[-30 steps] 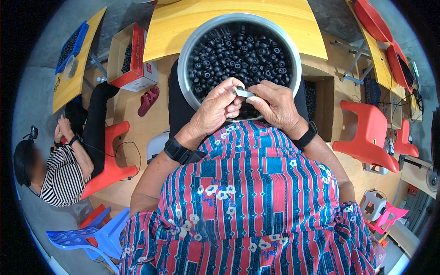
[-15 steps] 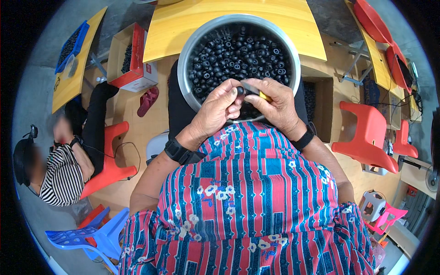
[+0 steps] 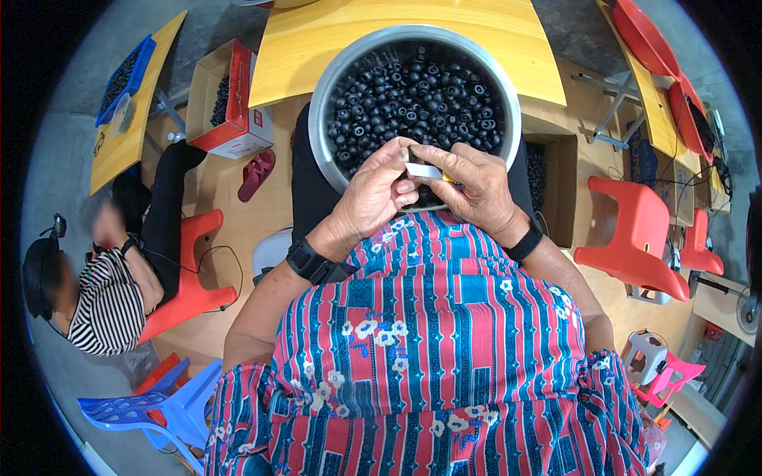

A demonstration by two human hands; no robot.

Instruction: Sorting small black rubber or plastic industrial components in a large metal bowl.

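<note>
A wide metal basin full of small round black parts, many with a hole in the middle, rests on my lap. Over its near side, my left hand is closed in a pinch on one black part, now mostly hidden by the fingers. My right hand grips a small knife with a yellow handle. Its flat pale blade lies between the two hands, its end at my left fingertips.
A yellow table stands beyond the basin. Cardboard boxes flank it. A red stool is on the right. At left a co-worker in a striped shirt sits near a blue tray of black parts.
The knife blade has turned so its flat, bright side shows. My right fingers have shifted toward the left fingertips, and the black part is now covered.
</note>
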